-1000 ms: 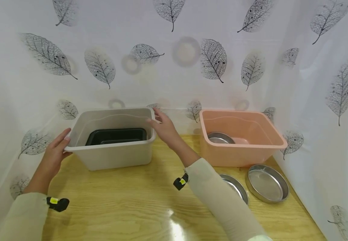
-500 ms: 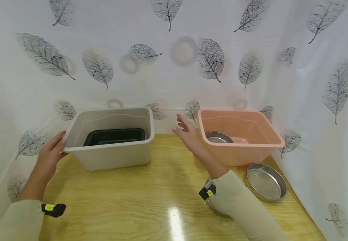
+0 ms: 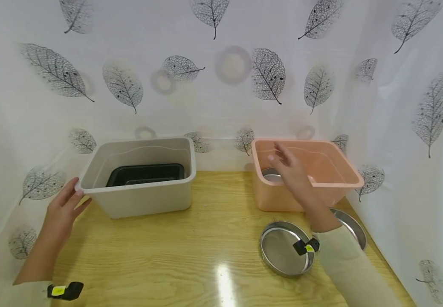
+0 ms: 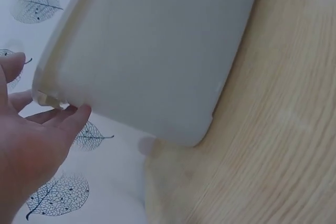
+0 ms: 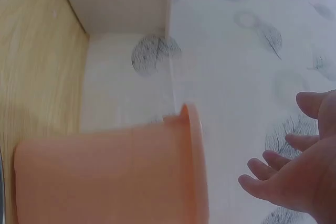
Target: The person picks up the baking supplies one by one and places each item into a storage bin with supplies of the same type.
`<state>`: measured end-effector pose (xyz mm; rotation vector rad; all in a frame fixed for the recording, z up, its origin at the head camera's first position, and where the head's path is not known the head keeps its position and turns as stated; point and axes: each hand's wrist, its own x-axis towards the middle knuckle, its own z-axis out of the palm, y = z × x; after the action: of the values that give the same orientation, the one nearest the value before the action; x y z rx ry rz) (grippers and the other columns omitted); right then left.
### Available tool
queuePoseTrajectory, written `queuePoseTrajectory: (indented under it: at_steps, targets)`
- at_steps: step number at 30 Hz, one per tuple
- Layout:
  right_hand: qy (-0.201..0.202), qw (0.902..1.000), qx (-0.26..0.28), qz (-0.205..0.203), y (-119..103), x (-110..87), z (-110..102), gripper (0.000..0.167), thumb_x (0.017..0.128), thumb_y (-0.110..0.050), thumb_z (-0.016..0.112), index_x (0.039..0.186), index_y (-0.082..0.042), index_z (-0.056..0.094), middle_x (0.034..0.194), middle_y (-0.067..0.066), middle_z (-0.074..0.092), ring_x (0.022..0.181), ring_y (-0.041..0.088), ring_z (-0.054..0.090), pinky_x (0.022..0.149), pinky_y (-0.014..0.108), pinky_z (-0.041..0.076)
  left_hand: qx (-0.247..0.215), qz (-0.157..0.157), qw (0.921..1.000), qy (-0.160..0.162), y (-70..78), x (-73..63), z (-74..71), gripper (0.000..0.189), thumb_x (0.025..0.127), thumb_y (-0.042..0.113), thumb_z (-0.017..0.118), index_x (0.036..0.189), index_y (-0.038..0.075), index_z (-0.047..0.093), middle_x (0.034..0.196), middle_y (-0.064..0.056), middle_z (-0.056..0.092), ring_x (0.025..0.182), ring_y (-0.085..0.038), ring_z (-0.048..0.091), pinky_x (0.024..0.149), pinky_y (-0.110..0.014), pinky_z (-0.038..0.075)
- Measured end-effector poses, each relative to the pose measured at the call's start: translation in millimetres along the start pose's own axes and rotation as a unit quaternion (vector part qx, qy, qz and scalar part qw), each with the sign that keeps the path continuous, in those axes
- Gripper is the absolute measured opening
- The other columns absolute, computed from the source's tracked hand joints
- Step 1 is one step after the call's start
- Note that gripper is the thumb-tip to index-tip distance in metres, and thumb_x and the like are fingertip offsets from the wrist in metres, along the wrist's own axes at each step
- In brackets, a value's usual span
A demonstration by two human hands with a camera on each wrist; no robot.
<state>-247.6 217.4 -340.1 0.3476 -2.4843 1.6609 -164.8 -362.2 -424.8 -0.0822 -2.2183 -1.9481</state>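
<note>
My left hand [image 3: 62, 209] is at the left front corner of a beige plastic bin [image 3: 148, 201]. In the left wrist view its fingertips [image 4: 81, 116] touch the corner below the rim, while the thumb stands away from it. A black rectangular pan [image 3: 146, 171] lies inside that bin. Over the left part of a pink plastic bin [image 3: 276, 199] hovers my right hand [image 3: 295, 175], fingers loosely extended and holding nothing. Behind it, a round metal pan [image 3: 269, 175] inside the pink bin is partly hidden.
A round metal pan [image 3: 284, 252] lies on the wooden table [image 3: 160, 256] in front of the pink bin. My right sleeve partly covers another metal pan [image 3: 355, 229] at the right. A leaf-patterned curtain [image 3: 221, 106] stands close behind both bins.
My right hand has left the beige bin's right rim and moved right, over the pink bin. The left hand has loosened and slid slightly down toward me at the beige bin's corner.
</note>
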Motion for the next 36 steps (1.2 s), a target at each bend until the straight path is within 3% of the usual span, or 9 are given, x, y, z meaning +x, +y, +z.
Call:
queuePoseTrajectory:
  at_steps: [2, 5, 12, 17, 20, 24, 29, 32, 36]
  targets:
    - [0.012, 0.9998, -0.019, 0.001, 3.0, -3.7, -14.2, 0.069, 0.103, -0.038, 0.058, 0.160, -0.013, 0.030, 0.164, 0.009, 0.033, 0.150, 0.035, 0.031, 0.122, 0.051, 0.028, -0.058, -0.003, 0.9983, -0.001, 1.2, -4.7, 3.5, 0.065, 0.109, 0.022, 0.046, 0.164, 0.017, 0.012, 0.169, 0.002, 0.014, 0.128, 0.009, 0.044, 0.086, -0.008, 0.051]
    - [0.030, 0.9987, -0.040, 0.005, 6.9, -8.8, -34.2, 0.070, 0.103, -0.041, 0.058, 0.160, -0.012, 0.030, 0.164, 0.010, 0.033, 0.150, 0.035, 0.031, 0.120, 0.054, 0.028, -0.102, -0.015, 0.9946, 0.013, 2.3, -10.9, 11.1, 0.066, 0.108, 0.019, 0.047, 0.164, 0.015, 0.012, 0.167, 0.000, 0.019, 0.118, 0.013, 0.049, 0.086, -0.010, 0.052]
    - [0.059, 0.9949, -0.076, 0.032, 25.0, -21.9, -78.7, 0.071, 0.104, -0.044, 0.052, 0.162, -0.015, 0.024, 0.165, 0.015, 0.028, 0.150, 0.039, 0.028, 0.119, 0.059, 0.027, -0.146, -0.031, 0.9848, 0.089, 0.7, -28.7, 41.6, 0.066, 0.106, 0.016, 0.052, 0.163, 0.015, 0.019, 0.168, -0.003, 0.019, 0.109, 0.010, 0.062, 0.086, -0.011, 0.053]
    - [0.078, 0.9890, -0.112, 0.057, 32.2, -33.6, -107.0, 0.069, 0.103, -0.050, 0.050, 0.162, -0.025, 0.024, 0.166, 0.012, 0.027, 0.150, 0.040, 0.029, 0.117, 0.062, 0.028, -0.163, -0.020, 0.9793, 0.119, -0.9, -38.9, 63.0, 0.055, 0.105, 0.014, 0.054, 0.157, 0.011, 0.035, 0.156, -0.002, 0.037, 0.103, 0.003, 0.068, 0.087, -0.014, 0.054]
    - [0.090, 0.9852, -0.130, 0.066, 36.0, -39.4, -120.2, 0.068, 0.104, -0.050, 0.049, 0.162, -0.024, 0.025, 0.164, 0.016, 0.030, 0.147, 0.045, 0.032, 0.115, 0.064, 0.030, -0.153, -0.007, 0.9832, 0.099, -1.9, -42.6, 74.7, 0.048, 0.105, 0.013, 0.053, 0.152, 0.008, 0.042, 0.144, 0.007, 0.047, 0.106, 0.002, 0.067, 0.088, -0.017, 0.055]
    - [0.097, 0.9840, -0.130, 0.074, 42.2, -42.9, -134.0, 0.071, 0.105, -0.048, 0.047, 0.162, -0.016, 0.022, 0.163, 0.022, 0.027, 0.146, 0.049, 0.030, 0.113, 0.067, 0.030, -0.125, 0.004, 0.9896, 0.072, -1.0, -44.0, 95.0, 0.046, 0.106, 0.013, 0.053, 0.149, 0.003, 0.044, 0.140, 0.007, 0.052, 0.108, 0.000, 0.066, 0.089, -0.017, 0.055]
    - [0.114, 0.9775, -0.147, 0.099, 52.9, -43.8, -150.4, 0.072, 0.105, -0.052, 0.043, 0.163, -0.017, 0.019, 0.165, 0.022, 0.023, 0.147, 0.051, 0.027, 0.106, 0.071, 0.034, -0.092, 0.012, 0.9954, 0.025, -1.2, -40.5, 128.5, 0.049, 0.106, 0.015, 0.052, 0.148, -0.007, 0.040, 0.140, 0.006, 0.054, 0.109, -0.001, 0.066, 0.090, -0.020, 0.056]
    - [0.122, 0.9735, -0.157, 0.113, 60.0, -44.8, -158.2, 0.072, 0.105, -0.052, 0.042, 0.162, -0.015, 0.022, 0.164, 0.024, 0.023, 0.145, 0.054, 0.027, 0.103, 0.074, 0.034, -0.067, 0.002, 0.9977, -0.007, -4.3, -38.6, 150.1, 0.050, 0.107, 0.017, 0.051, 0.148, -0.008, 0.039, 0.142, 0.002, 0.053, 0.110, -0.001, 0.065, 0.090, -0.023, 0.057]
    - [0.121, 0.9719, -0.163, 0.118, 69.3, -45.4, -166.9, 0.072, 0.105, -0.051, 0.041, 0.160, -0.007, 0.025, 0.162, 0.029, 0.023, 0.143, 0.058, 0.026, 0.103, 0.077, 0.031, -0.050, -0.031, 0.9972, -0.047, -10.3, -35.8, 180.8, 0.049, 0.106, 0.016, 0.052, 0.149, -0.004, 0.041, 0.147, -0.014, 0.049, 0.110, -0.003, 0.063, 0.089, -0.024, 0.057]
